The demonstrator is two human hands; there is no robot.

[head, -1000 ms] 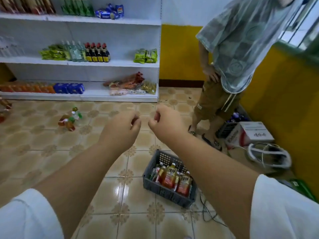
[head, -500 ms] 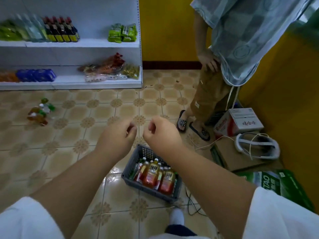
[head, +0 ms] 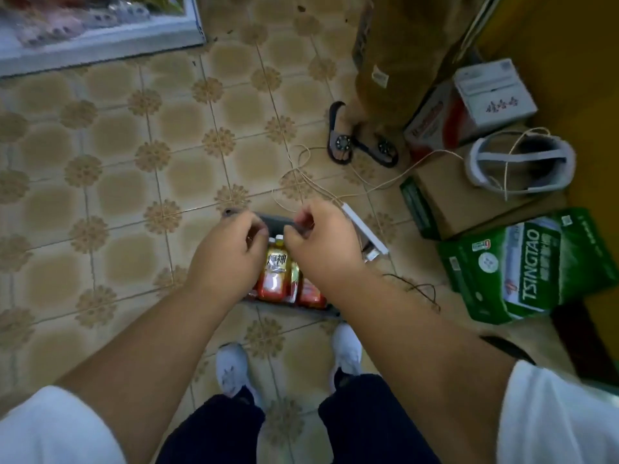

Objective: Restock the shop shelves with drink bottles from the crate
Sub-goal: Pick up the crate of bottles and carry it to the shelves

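"TSINGTAO" in white letters on green beer carton [head: 532,266], right side. Bottle [head: 276,272] in crate: Chinese characters on red-yellow label, second reads 神. Other print too blurred.

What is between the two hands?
In the head view, the bottles in the crate show through the gap between the left hand and the right hand.

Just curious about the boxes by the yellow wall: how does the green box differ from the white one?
The green box is green with TSINGTAO in white letters; the white box is white on top with red on its side. The green box lies nearer the crate, the white box farther off, beside a standing person's sandals. Both are cardboard cartons down near the wall.
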